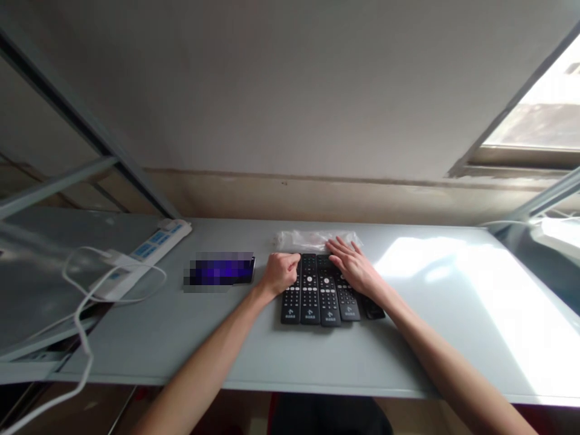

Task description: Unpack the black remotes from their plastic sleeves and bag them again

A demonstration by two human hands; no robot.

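Note:
Several black remote controls lie side by side, upright in my view, on the grey tabletop (254, 350). My left hand (281, 273) is closed beside the upper end of the leftmost remote control (290, 307), covering part of it. Whether its curled fingers hold anything is hidden. Flat and with fingers spread, my right hand (352, 266) lies over the upper part of the remote controls on the right, among them a slightly slanted remote control (348, 307). Its fingertips reach a clear plastic bag (301, 240) behind the row. A further dark remote control (374, 308) is mostly hidden under my right hand and wrist.
Left of my hands lies a phone-like device (220, 272) with a blurred screen. A white power strip (156, 243) with a looping white cable (84, 329) occupies the table's left side. Metal frame posts (136, 178) stand at both sides, and a wall rises behind.

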